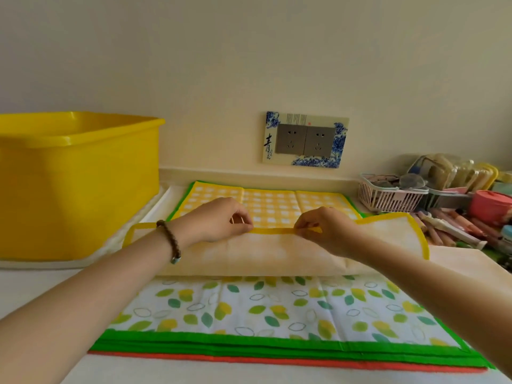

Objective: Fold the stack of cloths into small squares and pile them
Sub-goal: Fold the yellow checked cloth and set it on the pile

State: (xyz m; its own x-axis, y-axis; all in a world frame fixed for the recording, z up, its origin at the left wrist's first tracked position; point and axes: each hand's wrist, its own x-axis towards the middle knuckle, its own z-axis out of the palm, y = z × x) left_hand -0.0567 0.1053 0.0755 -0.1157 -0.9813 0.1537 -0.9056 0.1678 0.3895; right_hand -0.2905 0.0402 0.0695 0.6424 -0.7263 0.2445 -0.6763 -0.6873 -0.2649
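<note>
A yellow-checked cloth [271,203] with a yellow border lies on top of a flat stack of cloths. Its near half is folded over and lifted, pale underside up. My left hand [221,220] and my right hand [324,228] both pinch the yellow-bordered edge near its middle, a little apart from each other. Under it lies a white cloth with green and yellow leaves [277,309] and a green border. Below that show more green edges and one red-orange edge [249,358].
A big yellow plastic tub [74,184] stands at the left on a white tray. At the right are a pink basket [388,198], packets, tubes and a pink lidded pot [490,206]. A wall socket [304,141] sits behind the stack.
</note>
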